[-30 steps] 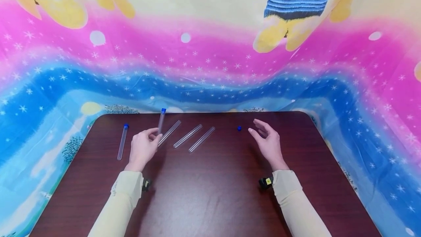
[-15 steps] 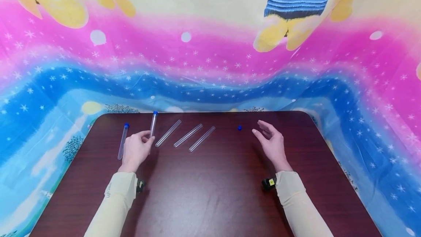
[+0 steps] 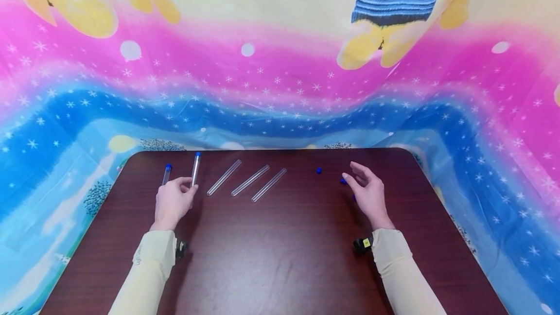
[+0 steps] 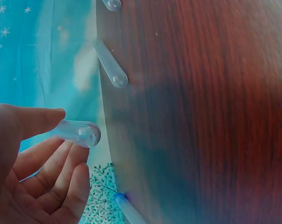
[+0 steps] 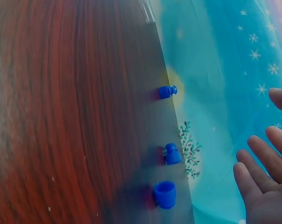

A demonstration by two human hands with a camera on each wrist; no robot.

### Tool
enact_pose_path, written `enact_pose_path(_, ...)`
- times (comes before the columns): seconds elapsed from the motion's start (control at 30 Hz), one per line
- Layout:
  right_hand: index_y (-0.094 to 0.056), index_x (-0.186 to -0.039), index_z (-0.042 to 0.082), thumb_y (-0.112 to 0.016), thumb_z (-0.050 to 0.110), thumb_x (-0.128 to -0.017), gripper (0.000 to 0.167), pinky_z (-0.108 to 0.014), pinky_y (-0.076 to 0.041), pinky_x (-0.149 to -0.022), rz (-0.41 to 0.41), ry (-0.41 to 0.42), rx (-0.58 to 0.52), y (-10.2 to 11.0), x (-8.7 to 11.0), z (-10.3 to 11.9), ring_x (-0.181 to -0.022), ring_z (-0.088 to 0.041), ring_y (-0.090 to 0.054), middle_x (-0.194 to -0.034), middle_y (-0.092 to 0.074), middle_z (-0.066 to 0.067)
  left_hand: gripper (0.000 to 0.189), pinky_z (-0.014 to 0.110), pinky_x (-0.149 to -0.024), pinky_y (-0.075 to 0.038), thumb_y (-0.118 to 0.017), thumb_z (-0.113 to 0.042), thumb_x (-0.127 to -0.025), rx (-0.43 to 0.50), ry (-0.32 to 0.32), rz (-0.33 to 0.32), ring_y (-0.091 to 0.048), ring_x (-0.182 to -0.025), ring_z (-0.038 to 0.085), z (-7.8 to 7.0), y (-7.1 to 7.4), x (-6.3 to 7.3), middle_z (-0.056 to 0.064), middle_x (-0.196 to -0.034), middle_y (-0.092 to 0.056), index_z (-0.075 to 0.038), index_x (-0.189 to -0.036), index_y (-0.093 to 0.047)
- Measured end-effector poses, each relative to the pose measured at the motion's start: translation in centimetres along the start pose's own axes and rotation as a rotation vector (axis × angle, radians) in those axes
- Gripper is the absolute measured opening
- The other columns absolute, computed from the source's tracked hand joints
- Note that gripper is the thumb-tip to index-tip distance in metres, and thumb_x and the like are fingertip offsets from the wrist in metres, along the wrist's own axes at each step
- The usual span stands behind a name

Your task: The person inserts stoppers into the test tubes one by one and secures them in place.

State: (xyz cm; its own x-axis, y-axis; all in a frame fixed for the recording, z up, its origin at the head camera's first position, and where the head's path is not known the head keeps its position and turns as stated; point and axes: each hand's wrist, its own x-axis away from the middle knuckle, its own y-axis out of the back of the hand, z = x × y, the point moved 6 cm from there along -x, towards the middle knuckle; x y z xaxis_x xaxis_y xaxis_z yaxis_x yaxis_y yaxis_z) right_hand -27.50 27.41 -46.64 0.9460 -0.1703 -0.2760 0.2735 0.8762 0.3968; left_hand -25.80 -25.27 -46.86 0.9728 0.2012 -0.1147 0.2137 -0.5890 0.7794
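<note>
My left hand (image 3: 174, 203) pinches a clear test tube (image 3: 195, 169) with a blue cap, held nearly upright above the table's left side. Its rounded end points at the camera in the left wrist view, between thumb and fingers. A second capped test tube (image 3: 166, 174) lies on the table, partly hidden behind that hand. Three uncapped test tubes lie slanted to the right: a near one (image 3: 224, 178), a middle one (image 3: 250, 180) and a far one (image 3: 269, 185). My right hand (image 3: 371, 198) hovers, fingers apart and holding nothing, near three blue caps (image 5: 165, 195).
The caps sit spaced out on the dark wooden table (image 3: 280, 252), one cap (image 3: 319, 170) left of the right hand, the others partly behind it. A colourful printed cloth (image 3: 280, 81) hangs around the table's back and sides.
My left hand has carried the capped tube leftward, away from the uncapped tubes and over the lying capped one. My right hand has shifted slightly right, uncovering more blue caps.
</note>
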Motion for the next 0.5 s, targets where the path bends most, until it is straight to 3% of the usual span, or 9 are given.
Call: enact_pose_path(0.5,-0.061,-0.142,0.014,-0.074,0.04,-0.094,0.056,-0.047,-0.043,-0.105,0.012,-0.062,0.014,1.0,0.6,-1.4,-0.127,-0.034,-0.057,-0.139,-0.061,-0.01,0.038,0.038,-0.058,-0.046,-0.069,-0.025,-0.098,-0.025,0.07,0.032,-0.061,-0.054,0.016,2.2,0.2,0.0,0.006,-0.079,-0.07,-0.001,-0.128,-0.066)
